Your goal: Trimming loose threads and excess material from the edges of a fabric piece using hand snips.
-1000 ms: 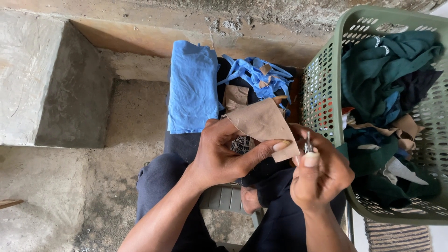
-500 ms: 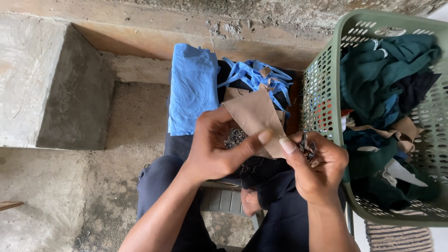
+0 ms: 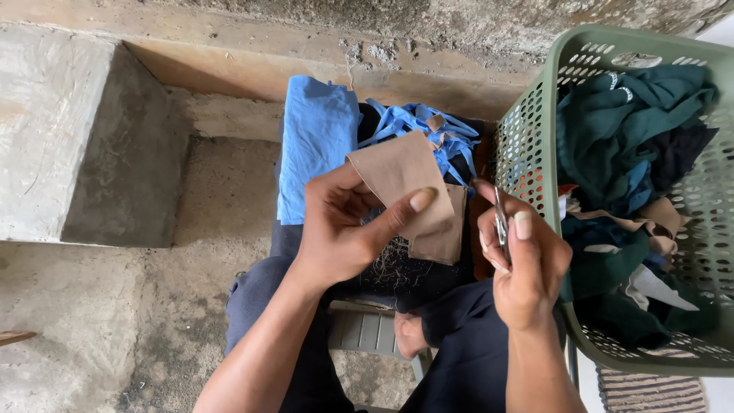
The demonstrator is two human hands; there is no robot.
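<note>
My left hand (image 3: 344, 229) holds a tan piece of cloth (image 3: 409, 187) between thumb and fingers, above a dark surface strewn with loose thread ends (image 3: 394, 264). Just to its right, my right hand (image 3: 524, 260) grips a small metal thread clipper (image 3: 500, 222), its tip pointing up beside the cloth's edge. Behind the cloth lie a folded blue cloth (image 3: 317, 141) and a heap of blue strips (image 3: 424, 126). My knees in dark trousers show below the hands.
A green perforated plastic basket (image 3: 527, 145) full of dark green, black and tan cloth pieces stands at the right. A concrete block (image 3: 69, 130) rises at the left, a concrete ledge runs along the back, and rough concrete floor lies below. A striped mat shows bottom right.
The tan cloth has been turned and shifted in my left hand, now held more upright. My right hand with the clipper has moved slightly away from the cloth to the right.
</note>
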